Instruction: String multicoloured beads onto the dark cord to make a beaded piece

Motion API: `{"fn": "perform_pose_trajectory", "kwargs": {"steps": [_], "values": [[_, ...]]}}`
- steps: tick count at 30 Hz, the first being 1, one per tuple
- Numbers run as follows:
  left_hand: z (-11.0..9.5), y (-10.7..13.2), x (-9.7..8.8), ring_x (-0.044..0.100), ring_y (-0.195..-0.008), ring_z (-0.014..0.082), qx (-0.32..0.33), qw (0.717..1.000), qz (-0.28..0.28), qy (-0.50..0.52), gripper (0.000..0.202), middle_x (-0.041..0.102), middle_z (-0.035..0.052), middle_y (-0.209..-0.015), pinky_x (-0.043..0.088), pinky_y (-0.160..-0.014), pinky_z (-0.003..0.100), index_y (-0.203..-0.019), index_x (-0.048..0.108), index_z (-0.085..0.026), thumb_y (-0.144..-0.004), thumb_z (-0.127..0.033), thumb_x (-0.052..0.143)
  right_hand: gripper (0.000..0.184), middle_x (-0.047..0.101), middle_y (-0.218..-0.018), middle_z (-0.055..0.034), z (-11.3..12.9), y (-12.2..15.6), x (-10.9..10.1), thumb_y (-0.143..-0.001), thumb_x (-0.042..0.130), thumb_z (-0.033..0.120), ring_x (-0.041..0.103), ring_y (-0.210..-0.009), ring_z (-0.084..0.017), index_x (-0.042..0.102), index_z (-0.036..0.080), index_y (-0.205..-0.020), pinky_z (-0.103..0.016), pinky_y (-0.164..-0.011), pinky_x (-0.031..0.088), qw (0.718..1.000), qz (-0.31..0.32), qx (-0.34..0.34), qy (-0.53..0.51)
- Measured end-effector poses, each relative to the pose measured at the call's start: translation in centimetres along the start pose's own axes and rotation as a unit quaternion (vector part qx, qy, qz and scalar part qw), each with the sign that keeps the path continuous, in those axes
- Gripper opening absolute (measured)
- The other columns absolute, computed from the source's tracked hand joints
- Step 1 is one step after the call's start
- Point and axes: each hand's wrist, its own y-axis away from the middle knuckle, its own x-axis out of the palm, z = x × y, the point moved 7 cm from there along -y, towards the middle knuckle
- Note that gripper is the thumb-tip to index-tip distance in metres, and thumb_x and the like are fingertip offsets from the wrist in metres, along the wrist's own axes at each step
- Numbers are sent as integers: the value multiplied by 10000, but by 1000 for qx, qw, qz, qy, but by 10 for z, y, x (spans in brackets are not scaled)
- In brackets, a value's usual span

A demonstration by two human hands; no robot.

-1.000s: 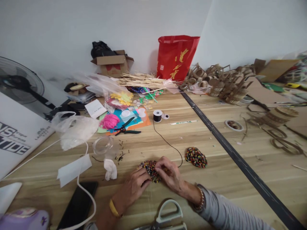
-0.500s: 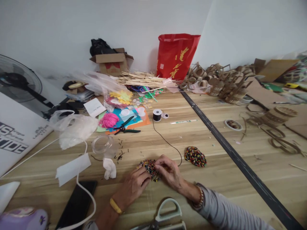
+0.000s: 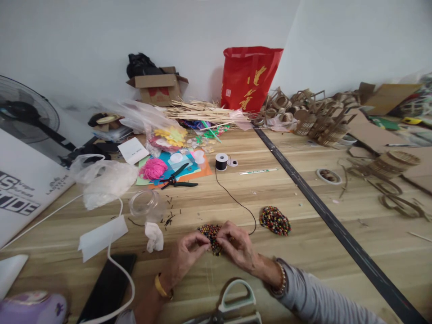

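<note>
A round mat of many-coloured beads (image 3: pixel 209 232) lies on the wooden table in front of me. My left hand (image 3: pixel 185 256) pinches its left edge with curled fingers. My right hand (image 3: pixel 236 245) grips its right edge, fingers closed over the beads. A thin black cord (image 3: pixel 236 201) runs from under my right hand back to a black spool (image 3: pixel 221 162). A second, finished beaded mat (image 3: pixel 275 221) lies flat just to the right of my right hand.
Large scissors (image 3: pixel 232 306) lie at the near edge, a black phone (image 3: pixel 108 288) and white cable at near left. Pliers (image 3: pixel 175 180), pink yarn (image 3: pixel 153 169), a clear jar (image 3: pixel 146 204) and plastic bags sit beyond. A red bag (image 3: pixel 249 76) and cardboard pieces line the back.
My left hand has lifted and curled its fingers into a pinch at the mat's left edge. My right hand stays on the mat, hardly moved.
</note>
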Motion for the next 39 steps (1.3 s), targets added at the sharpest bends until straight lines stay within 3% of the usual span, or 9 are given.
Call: {"fn": "perform_pose_trajectory", "kwargs": {"steps": [7,14,39], "values": [[8,-2,-1,647,-677,174,-55,992,12,114,85,722,41,-703,521,-670,261,-696,703,-152,-662,-230,711,154,600,-714,-42,10,0,5,-938,510,229,539,-659,-145,578,176,-811,-246,-595,427,997,23,-58,39],[2,-2,1,641,-690,179,-52,992,32,111,116,714,43,-712,519,-688,279,-709,696,-145,-668,-250,724,145,603,-730,-42,6,4,9,-942,491,223,542,-674,-152,561,187,-820,-253,-602,419,995,56,-61,63],[6,-3,0,639,-689,181,-59,992,30,111,167,717,45,-714,517,-679,282,-714,704,-142,-666,-297,743,124,593,-709,-39,7,3,9,-926,501,207,533,-651,-151,552,192,-814,-251,-580,417,995,49,-57,65]]}}
